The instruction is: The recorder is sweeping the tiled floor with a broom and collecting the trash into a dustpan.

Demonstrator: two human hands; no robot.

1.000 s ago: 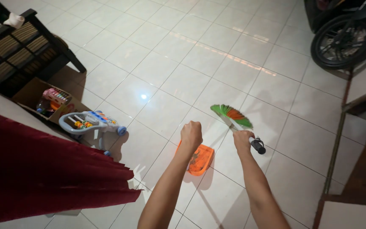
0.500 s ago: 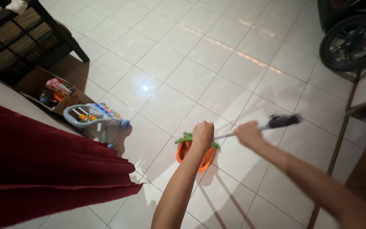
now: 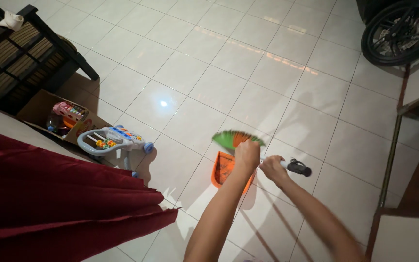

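two bare hands meet low in the head view, above a white tiled floor (image 3: 209, 87). the left hand (image 3: 247, 155) is closed in a fist over the handle of an orange dustpan (image 3: 223, 169); the handle itself is hidden under the fist, and the pan lies just below and to the left of it with its open mouth toward the upper left. the right hand (image 3: 272, 167) is wrapped around the pale shaft of a small hand broom (image 3: 277, 162), whose dark grip end juts out to the right past the fingers. the broom's fan of green and orange bristles (image 3: 236, 138) spreads at the upper edge of the dustpan, just beyond the left fist; whether the bristles touch the pan cannot be told. both forearms rise from the bottom edge, the right one blurred.

farther left, a pale blue toy walker (image 3: 115, 140) with coloured beads stands on the tiles, beside a cardboard box (image 3: 49, 109) holding a pink toy. a dark red curtain (image 3: 59, 194) fills the lower left corner. a dark wooden bench (image 3: 25, 53) with slatted panels sits at the upper left, and a motorcycle wheel (image 3: 397, 34) stands at the upper right, well apart from the hands.
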